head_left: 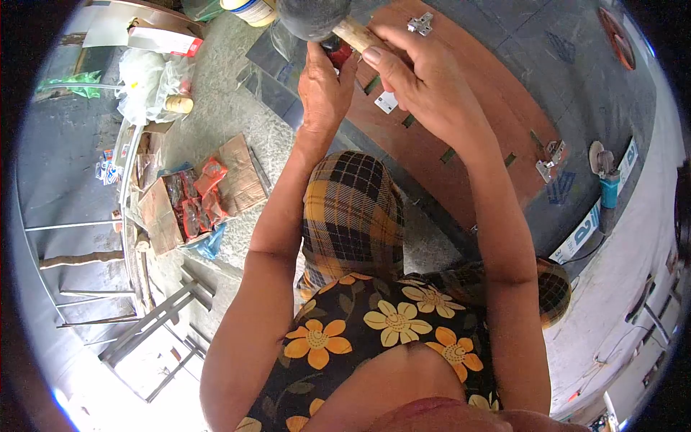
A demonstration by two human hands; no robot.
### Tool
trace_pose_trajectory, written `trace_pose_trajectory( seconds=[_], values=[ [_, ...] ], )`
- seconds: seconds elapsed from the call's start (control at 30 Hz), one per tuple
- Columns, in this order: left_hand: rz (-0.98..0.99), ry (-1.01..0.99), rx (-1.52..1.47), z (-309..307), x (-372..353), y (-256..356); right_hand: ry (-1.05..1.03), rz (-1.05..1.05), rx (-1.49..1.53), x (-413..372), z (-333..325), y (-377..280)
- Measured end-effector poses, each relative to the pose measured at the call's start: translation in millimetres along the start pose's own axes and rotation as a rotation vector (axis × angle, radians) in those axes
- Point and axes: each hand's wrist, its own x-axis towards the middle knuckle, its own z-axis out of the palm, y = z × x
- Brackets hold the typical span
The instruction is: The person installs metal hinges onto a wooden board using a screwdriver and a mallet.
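Note:
My right hand (425,79) grips the wooden handle of a mallet (350,32), whose black head is at the top edge. My left hand (324,83) is closed around a red-handled tool (340,55), just under the mallet head; the tool's tip is hidden by the hand. Both hands are over the near end of a brown wooden board (475,115) lying on the floor. The board has several small dark slots cut along it, and metal hinges (419,24) rest on it, one of them at its right edge (551,160).
A blue power tool (608,180) lies right of the board. Opened cardboard with red packets (198,194) and plastic bags (147,86) sit on the concrete at left. A metal frame (155,327) lies lower left. My knee in checked cloth (349,216) is below the hands.

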Motion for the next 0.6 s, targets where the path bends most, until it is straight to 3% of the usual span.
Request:
trace_pose_trajectory(
  seconds=[0.6],
  values=[
    [0.038,-0.011,0.064,-3.5,-0.3,1.3,0.023,0.033,-0.009,-2.9,5.1,2.1]
  ],
)
